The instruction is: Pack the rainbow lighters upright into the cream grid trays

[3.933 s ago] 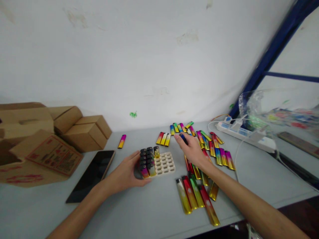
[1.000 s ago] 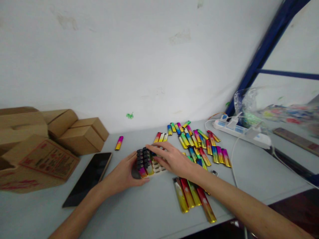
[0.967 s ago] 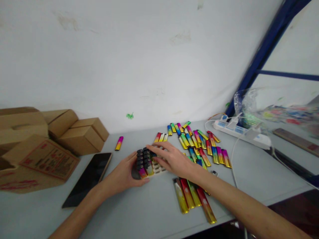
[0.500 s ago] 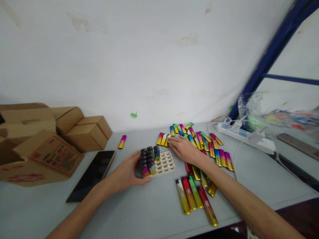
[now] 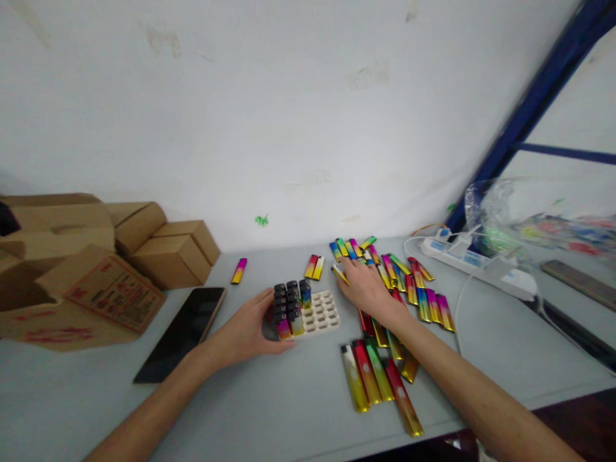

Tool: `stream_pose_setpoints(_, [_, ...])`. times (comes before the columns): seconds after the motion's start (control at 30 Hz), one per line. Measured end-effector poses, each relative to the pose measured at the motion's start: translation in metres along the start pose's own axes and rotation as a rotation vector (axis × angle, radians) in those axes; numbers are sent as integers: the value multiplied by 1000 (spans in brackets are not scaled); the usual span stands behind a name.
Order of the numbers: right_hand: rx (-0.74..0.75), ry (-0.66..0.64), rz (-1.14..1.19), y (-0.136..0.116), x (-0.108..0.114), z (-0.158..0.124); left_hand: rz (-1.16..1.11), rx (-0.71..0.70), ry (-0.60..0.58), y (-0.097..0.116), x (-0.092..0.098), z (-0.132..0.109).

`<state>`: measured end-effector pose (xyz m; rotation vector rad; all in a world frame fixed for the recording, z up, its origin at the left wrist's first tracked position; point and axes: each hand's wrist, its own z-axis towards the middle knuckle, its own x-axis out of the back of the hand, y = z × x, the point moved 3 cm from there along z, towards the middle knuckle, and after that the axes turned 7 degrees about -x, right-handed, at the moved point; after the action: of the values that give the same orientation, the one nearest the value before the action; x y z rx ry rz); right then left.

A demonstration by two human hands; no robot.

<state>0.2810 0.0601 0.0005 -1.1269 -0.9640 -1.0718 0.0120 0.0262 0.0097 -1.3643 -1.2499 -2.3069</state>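
Note:
My left hand [image 5: 248,326] is wrapped round the left end of a white slotted tray [image 5: 321,314], thumb along its front edge and fingers behind. Several lighters [image 5: 294,321] with black tops stand upright in the tray's left slots; the right slots show bare. Above the table, just right of the tray, my right hand [image 5: 363,285] pinches a white-and-gold lighter [image 5: 341,274]. Its fingertips are beside a loose pile of shiny coloured lighters [image 5: 412,289]. A red one and a white one [image 5: 318,268] lie side by side behind the tray.
Nearer me lie several larger-looking lighters [image 5: 368,375]. A phone [image 5: 180,337] and cardboard boxes [image 5: 166,260] are on the left, with a single pink-yellow lighter [image 5: 239,271] by them. At right are a power strip [image 5: 481,266] with cables and a plastic bag [image 5: 553,228].
My right hand has drawn one white lighter away from the small row behind the tray and moved right with it. My left hand stays on the tray.

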Motion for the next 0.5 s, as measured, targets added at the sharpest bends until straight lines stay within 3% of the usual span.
stream_pose_setpoints(0.13, [85,6,139,6,3,0,19,-12,8,0,0,0])
stream_pose_setpoints(0.23, [163,40,483,12,9,-1,35,-16,8,-1,0,0])
stream_pose_setpoints(0.4, [120,-336,1232,-2,9,-9,31,-20,0,-2,-1,-1])
stream_pose_setpoints(0.5, [82,-408,1415,-17,12,-14,22,-25,5,0,0,0])
